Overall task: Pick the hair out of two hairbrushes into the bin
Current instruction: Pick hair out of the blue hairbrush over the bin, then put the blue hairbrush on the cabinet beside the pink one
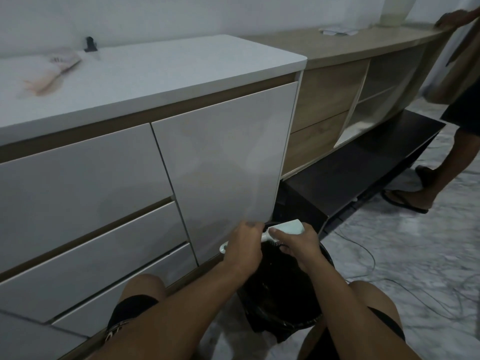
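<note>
A pale hairbrush [281,229] is held over the black-lined bin [280,289], its handle clasped in the left hand [242,246]. The right hand [296,246] is closed around the head, fingertips at the bristles. Brush 1 of 2 is judged in hand (the pink hairbrush [52,74] lies on the counter [168,74]); next, loosened hair should be dropped into the bin.

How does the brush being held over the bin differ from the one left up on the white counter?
The pale mint-and-white hairbrush is held in both hands over the black bin; the pinkish hairbrush lies untouched on the white countertop. The mint one looks sharp; the pink one is blurred. Both are long-handled brushes.
</note>
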